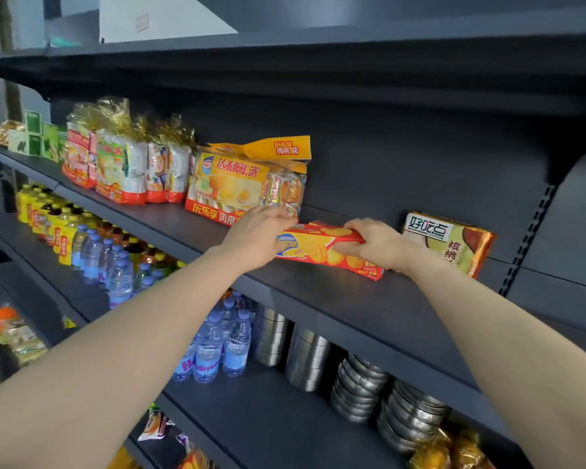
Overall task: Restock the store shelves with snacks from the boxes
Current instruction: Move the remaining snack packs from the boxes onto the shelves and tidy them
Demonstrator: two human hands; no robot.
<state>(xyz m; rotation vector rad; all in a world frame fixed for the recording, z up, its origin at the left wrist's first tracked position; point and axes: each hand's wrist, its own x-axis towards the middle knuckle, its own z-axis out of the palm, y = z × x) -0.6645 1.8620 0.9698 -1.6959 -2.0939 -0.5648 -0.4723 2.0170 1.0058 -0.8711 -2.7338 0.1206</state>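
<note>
Two hands set a red biscuit packet (pixel 329 248) on the upper shelf (pixel 335 299): the left hand (pixel 257 235) grips its left end, the right hand (pixel 376 243) its right. Between the pie bag (pixel 237 184) and walnut biscuit pack (pixel 450 240), most of this shelf looks unfilled.

**Camera setup: single head view**

One wide-angle head camera, at arm's reach from the upper shelf (pixel 335 299). Faces forward and slightly down, angled from the shelf's right end leftward along it. Lower shelves visible beneath. No second view.
</note>
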